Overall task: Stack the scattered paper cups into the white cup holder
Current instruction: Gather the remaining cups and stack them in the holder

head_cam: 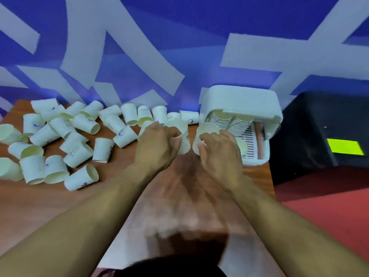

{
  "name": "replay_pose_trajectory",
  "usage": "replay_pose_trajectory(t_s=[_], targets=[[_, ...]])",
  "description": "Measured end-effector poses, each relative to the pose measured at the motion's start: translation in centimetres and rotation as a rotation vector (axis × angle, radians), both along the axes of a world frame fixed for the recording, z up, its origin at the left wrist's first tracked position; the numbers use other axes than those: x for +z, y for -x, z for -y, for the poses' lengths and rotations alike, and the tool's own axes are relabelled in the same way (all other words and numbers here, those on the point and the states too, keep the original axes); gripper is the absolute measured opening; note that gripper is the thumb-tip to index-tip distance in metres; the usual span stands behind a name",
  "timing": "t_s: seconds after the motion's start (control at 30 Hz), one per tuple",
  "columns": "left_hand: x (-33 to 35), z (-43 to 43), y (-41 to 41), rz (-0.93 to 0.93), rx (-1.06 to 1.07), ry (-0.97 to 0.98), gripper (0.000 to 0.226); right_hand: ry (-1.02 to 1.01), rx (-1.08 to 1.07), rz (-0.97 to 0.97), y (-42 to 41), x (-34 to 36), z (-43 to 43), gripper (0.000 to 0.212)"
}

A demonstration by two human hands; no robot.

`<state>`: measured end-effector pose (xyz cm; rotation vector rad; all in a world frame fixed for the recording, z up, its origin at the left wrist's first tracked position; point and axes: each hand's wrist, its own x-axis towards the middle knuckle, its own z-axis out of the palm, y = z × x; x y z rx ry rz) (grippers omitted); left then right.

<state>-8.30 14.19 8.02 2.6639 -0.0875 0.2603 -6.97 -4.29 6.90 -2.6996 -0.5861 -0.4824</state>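
Head view: the left hand [157, 142] is gripping one paper cup [184, 142], the right hand [219, 152] is gripping another cup [207, 128]; nesting them is probably coming next, then loading the white cup holder [239, 98].

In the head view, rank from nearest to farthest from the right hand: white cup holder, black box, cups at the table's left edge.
1. White cup holder, just right of the right hand, which grips a paper cup.
2. Black box, farther right, past the holder.
3. Left-edge cups, far off to the left.
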Motion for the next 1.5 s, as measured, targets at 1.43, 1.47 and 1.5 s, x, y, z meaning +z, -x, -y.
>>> replay_pose_trajectory(t_s=[1.43,1.47,1.5], targets=[[-10.2,15.2,-9.5,-0.333,-0.245,-0.506,0.027,0.08,-0.015,-0.428,-9.1,-11.8,11.7,0.007],[-10.3,15.2,-9.5,-0.337,-0.235,-0.501,0.026,0.073,-0.014,-0.433,-9.2,-12.0,11.8,0.008],[-10.4,15.2,-9.6,-0.345,-0.224,-0.494,0.026,0.058,-0.016,-0.436,-9.1,-12.2,11.8,0.009]])
